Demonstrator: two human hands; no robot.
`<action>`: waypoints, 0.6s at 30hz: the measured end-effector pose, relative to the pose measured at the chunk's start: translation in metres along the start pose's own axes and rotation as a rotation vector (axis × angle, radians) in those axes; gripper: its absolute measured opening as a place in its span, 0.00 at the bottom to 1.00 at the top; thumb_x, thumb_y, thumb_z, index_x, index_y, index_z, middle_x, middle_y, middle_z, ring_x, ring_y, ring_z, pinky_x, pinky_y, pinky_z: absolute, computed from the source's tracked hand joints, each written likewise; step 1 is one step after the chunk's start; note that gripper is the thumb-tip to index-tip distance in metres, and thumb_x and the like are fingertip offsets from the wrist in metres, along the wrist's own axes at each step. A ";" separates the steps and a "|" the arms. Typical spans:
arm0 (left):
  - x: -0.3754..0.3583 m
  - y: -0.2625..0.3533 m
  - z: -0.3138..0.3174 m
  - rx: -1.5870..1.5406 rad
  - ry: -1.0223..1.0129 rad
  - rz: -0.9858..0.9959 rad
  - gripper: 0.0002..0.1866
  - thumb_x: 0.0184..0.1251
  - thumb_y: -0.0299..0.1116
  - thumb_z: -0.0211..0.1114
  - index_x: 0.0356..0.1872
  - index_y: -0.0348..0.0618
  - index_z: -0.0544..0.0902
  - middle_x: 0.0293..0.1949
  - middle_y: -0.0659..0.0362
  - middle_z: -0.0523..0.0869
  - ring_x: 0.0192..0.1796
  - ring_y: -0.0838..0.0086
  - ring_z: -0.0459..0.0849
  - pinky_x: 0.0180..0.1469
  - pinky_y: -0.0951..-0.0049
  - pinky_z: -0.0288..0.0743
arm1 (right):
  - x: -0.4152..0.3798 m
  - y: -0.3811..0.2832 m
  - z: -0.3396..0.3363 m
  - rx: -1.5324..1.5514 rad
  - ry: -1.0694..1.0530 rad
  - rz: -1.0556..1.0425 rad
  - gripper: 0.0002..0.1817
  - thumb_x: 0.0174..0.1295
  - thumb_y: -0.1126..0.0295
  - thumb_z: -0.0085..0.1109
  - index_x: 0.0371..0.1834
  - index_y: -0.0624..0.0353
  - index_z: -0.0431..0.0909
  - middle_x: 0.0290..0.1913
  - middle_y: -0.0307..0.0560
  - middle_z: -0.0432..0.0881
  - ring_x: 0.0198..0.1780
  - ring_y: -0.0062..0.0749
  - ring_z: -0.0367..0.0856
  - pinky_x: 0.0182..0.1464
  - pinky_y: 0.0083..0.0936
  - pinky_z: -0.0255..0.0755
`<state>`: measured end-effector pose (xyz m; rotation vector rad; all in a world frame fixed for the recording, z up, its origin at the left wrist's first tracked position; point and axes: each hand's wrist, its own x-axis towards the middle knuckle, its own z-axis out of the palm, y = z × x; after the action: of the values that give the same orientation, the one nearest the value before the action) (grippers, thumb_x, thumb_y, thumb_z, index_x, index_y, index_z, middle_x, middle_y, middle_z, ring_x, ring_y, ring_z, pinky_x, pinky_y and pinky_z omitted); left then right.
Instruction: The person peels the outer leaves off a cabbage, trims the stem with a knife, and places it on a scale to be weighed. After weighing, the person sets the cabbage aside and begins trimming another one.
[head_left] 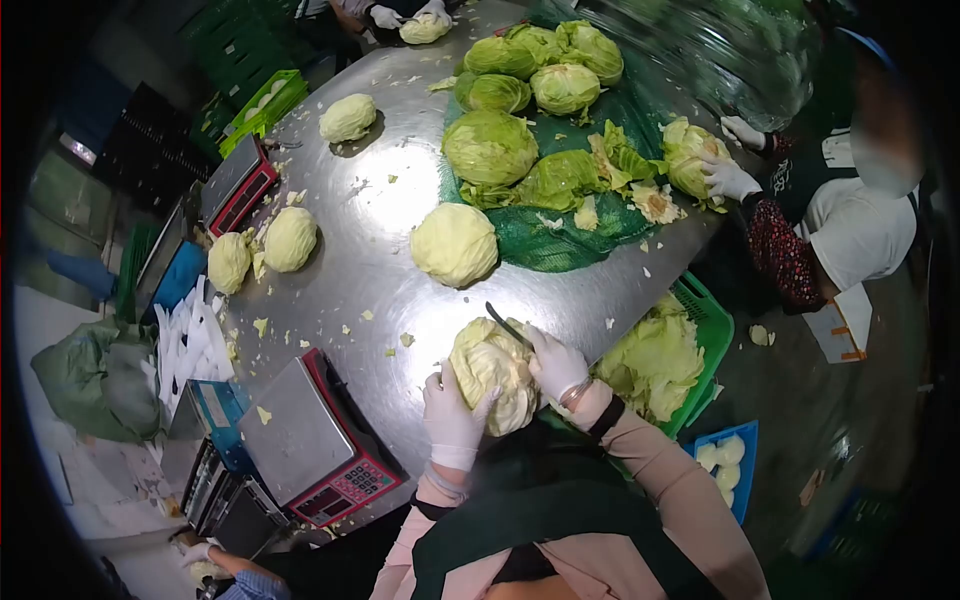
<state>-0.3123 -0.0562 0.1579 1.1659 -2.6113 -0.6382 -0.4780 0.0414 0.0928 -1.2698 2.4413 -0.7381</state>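
A pale cabbage [490, 375] rests at the near edge of the metal table, right in front of me. My left hand [452, 418], in a white glove, grips its left side with the fingers spread round it. Gloved in white too, my right hand [556, 366] is closed on a knife [505, 325], whose dark, slightly curved blade points up and left across the top of the cabbage. The knife's handle is hidden inside the fingers. Just beyond sits a whole trimmed cabbage [454, 245], touched by neither hand.
Leafy cabbages [489, 147] lie on green netting [545, 245]. Red scales [330, 440] stand at left. A green crate [712, 330] of leaves and a blue crate [742, 495] are at right. Across the table, a co-worker's gloved hands [730, 180] hold a cabbage.
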 end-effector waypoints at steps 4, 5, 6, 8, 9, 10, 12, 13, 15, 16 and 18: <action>-0.002 -0.007 0.003 -0.053 -0.001 -0.048 0.44 0.49 0.51 0.71 0.63 0.35 0.62 0.46 0.43 0.72 0.48 0.50 0.72 0.50 0.58 0.70 | 0.005 0.007 0.009 -0.127 -0.002 0.017 0.28 0.53 0.69 0.51 0.61 0.56 0.64 0.45 0.52 0.79 0.34 0.47 0.82 0.33 0.39 0.77; -0.005 -0.010 0.005 -0.059 0.023 -0.048 0.44 0.49 0.50 0.71 0.63 0.34 0.62 0.46 0.42 0.72 0.48 0.49 0.72 0.50 0.58 0.69 | 0.005 0.008 0.012 -0.172 -0.002 0.000 0.28 0.53 0.69 0.51 0.61 0.55 0.64 0.43 0.51 0.79 0.32 0.45 0.82 0.31 0.38 0.77; -0.006 -0.010 0.004 -0.057 0.022 -0.048 0.44 0.49 0.50 0.71 0.63 0.34 0.62 0.46 0.42 0.72 0.48 0.49 0.72 0.50 0.58 0.69 | 0.005 0.005 0.015 -0.169 -0.002 0.001 0.28 0.53 0.69 0.51 0.61 0.55 0.64 0.43 0.51 0.79 0.32 0.45 0.82 0.31 0.38 0.77; -0.010 -0.011 0.000 -0.102 0.060 -0.072 0.39 0.53 0.50 0.69 0.60 0.36 0.66 0.47 0.43 0.73 0.50 0.49 0.74 0.51 0.59 0.70 | 0.005 -0.003 0.023 -0.235 0.091 -0.077 0.23 0.54 0.69 0.52 0.56 0.55 0.67 0.36 0.50 0.79 0.29 0.42 0.82 0.28 0.35 0.77; -0.013 -0.016 0.001 -0.096 0.060 -0.077 0.39 0.53 0.50 0.69 0.60 0.36 0.66 0.47 0.43 0.73 0.50 0.49 0.74 0.51 0.59 0.70 | 0.008 -0.003 0.023 -0.228 0.087 -0.080 0.23 0.54 0.69 0.52 0.56 0.55 0.67 0.36 0.50 0.79 0.29 0.42 0.82 0.28 0.35 0.77; -0.014 -0.023 0.006 -0.114 0.087 -0.063 0.39 0.53 0.48 0.69 0.61 0.34 0.65 0.46 0.43 0.73 0.48 0.49 0.73 0.51 0.59 0.69 | 0.015 0.000 0.021 -0.218 0.080 -0.077 0.19 0.54 0.69 0.52 0.51 0.55 0.68 0.33 0.49 0.79 0.28 0.41 0.82 0.26 0.35 0.76; -0.019 -0.035 0.013 -0.132 0.112 -0.049 0.40 0.53 0.47 0.70 0.61 0.31 0.64 0.44 0.42 0.72 0.46 0.50 0.72 0.51 0.58 0.68 | 0.032 0.008 0.030 -0.230 0.097 -0.022 0.09 0.55 0.68 0.51 0.39 0.54 0.68 0.27 0.48 0.78 0.26 0.42 0.82 0.25 0.36 0.76; -0.021 -0.041 0.014 -0.219 0.097 -0.062 0.39 0.54 0.45 0.69 0.61 0.31 0.65 0.46 0.42 0.73 0.48 0.51 0.73 0.52 0.59 0.68 | 0.038 0.014 0.032 -0.229 0.095 -0.024 0.09 0.55 0.68 0.51 0.39 0.54 0.68 0.27 0.48 0.78 0.26 0.42 0.82 0.25 0.36 0.76; -0.026 -0.057 0.020 -0.302 0.091 -0.075 0.37 0.55 0.44 0.68 0.61 0.31 0.65 0.48 0.42 0.73 0.49 0.51 0.73 0.54 0.60 0.67 | 0.051 0.029 0.034 -0.155 0.111 -0.024 0.08 0.56 0.68 0.50 0.38 0.56 0.68 0.26 0.49 0.78 0.26 0.45 0.81 0.26 0.38 0.75; -0.032 -0.066 0.027 -0.471 0.046 -0.098 0.36 0.57 0.44 0.67 0.61 0.31 0.65 0.50 0.43 0.73 0.52 0.54 0.73 0.57 0.62 0.65 | 0.056 0.034 0.034 -0.096 0.117 -0.023 0.09 0.55 0.68 0.49 0.37 0.58 0.68 0.26 0.52 0.79 0.27 0.49 0.81 0.28 0.42 0.75; -0.041 -0.083 0.041 -0.642 -0.003 -0.122 0.35 0.58 0.43 0.66 0.61 0.31 0.65 0.53 0.43 0.73 0.55 0.56 0.72 0.59 0.63 0.64 | 0.067 0.041 0.036 -0.072 0.094 -0.026 0.09 0.55 0.67 0.49 0.37 0.59 0.68 0.26 0.54 0.79 0.27 0.51 0.81 0.29 0.43 0.75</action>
<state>-0.2454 -0.0627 0.0818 1.0966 -2.0779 -1.3658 -0.5262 -0.0049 0.0383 -1.3243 2.5514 -0.7389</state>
